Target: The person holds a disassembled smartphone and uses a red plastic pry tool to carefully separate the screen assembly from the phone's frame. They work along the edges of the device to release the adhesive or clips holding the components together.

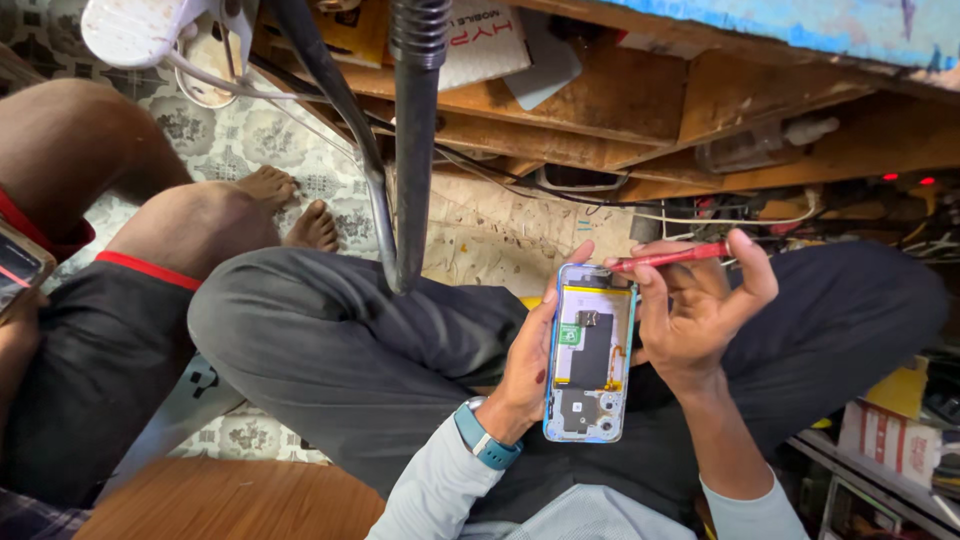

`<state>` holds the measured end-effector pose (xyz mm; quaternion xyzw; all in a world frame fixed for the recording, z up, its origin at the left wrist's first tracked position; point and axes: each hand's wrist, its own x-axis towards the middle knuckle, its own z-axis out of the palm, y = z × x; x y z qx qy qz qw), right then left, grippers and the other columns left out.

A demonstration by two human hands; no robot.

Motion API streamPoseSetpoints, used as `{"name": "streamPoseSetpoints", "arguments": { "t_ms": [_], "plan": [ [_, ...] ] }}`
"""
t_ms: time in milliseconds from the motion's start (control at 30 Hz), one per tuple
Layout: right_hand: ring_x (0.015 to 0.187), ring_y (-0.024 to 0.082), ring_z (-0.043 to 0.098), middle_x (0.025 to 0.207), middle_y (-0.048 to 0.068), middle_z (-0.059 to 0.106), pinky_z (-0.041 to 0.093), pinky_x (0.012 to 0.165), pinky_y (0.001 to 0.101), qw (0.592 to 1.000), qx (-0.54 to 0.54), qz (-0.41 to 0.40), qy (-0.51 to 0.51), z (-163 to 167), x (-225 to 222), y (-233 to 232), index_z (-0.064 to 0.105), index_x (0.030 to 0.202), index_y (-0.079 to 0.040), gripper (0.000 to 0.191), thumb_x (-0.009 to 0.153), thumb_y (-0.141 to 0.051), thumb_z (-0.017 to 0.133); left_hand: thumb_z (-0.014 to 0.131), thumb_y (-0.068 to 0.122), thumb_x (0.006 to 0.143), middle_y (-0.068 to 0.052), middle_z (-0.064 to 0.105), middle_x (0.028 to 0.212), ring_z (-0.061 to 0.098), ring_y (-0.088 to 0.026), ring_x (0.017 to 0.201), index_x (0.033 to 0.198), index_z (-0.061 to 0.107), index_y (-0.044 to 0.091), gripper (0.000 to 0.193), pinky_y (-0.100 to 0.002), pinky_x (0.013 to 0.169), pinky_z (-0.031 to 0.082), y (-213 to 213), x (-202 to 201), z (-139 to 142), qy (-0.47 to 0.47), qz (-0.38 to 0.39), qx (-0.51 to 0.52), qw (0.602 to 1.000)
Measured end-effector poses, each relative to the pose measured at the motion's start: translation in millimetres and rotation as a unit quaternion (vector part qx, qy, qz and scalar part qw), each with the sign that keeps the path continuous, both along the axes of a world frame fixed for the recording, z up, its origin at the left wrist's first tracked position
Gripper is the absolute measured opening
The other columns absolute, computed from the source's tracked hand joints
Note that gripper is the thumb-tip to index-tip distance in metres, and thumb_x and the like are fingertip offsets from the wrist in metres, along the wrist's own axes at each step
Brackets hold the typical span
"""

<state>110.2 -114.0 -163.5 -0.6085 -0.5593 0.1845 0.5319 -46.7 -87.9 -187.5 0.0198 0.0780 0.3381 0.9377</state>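
My left hand (528,362) grips an opened phone (590,352) by its left edge, back cover off, so the battery, black shield and light blue frame show. It rests above my lap, over my dark trousers (350,340). My right hand (700,310) is just right of the phone's top and pinches a slim red tool (668,258) between thumb and fingers, the tool lying level with its tip near the phone's top edge. A blue watch (485,438) sits on my left wrist.
A dark flexible lamp arm (412,140) hangs down ahead of my knee. Another person sits at the left, bare knee (190,225) and feet (290,205) on a patterned floor, holding a phone (18,268). A wooden bench underside (640,110), cables and boxes (890,430) crowd the right.
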Motion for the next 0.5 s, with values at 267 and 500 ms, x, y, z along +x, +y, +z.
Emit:
{"name": "streamPoseSetpoints", "arguments": {
  "t_ms": [267, 500],
  "plan": [
    [0.087, 0.024, 0.075, 0.116, 0.024, 0.064, 0.055, 0.058, 0.0208, 1.0, -0.002, -0.002, 0.007, 2.4, 0.4, -4.0, 0.013, 0.153, -0.019, 0.071, 0.109, 0.013, 0.058, 0.03, 0.038, 0.116, -0.013, 0.046, 0.158, 0.055, -0.029, 0.138, 0.172, 0.015, 0.021, 0.06, -0.042, 0.112, 0.051, -1.9, -0.2, -1.0, -0.007, 0.0, 0.001, 1.0],
    [0.085, 0.024, 0.073, 0.112, 0.022, 0.065, 0.061, 0.073, 0.0281, 0.998, 0.029, 0.027, -0.05, 5.2, 0.4, 3.5, 0.014, 0.153, -0.02, 0.071, 0.109, 0.013, 0.058, 0.03, 0.037, 0.118, -0.012, 0.046, 0.159, 0.054, -0.027, 0.138, 0.171, 0.019, 0.018, 0.058, -0.044, 0.11, 0.052, -1.6, -0.3, -1.4, -0.028, 0.005, 0.002, 1.0]
  ]
}}
